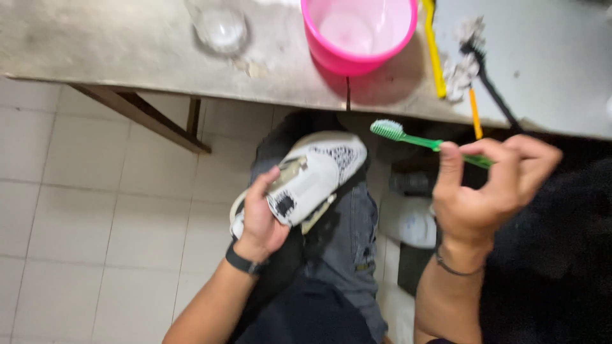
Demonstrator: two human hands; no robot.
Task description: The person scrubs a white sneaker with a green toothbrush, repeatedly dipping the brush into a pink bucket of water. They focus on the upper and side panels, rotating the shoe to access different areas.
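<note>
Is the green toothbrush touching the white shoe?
No, the green toothbrush in the right hand is raised apart from the white shoe.

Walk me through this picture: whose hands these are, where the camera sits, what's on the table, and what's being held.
There is no machine here. One camera, worn on a person's head, looks down at that person's own two bare hands. The left hand grips a white sneaker with black speckled patches, held over the lap. The right hand holds a green toothbrush, its bristles near the shoe but not touching it. Above them runs a worn grey table. On it stand a pink plastic bucket and a clear glass; to the right lie a yellow stick-like tool and a black-handled brush. The floor is pale tile.
</note>
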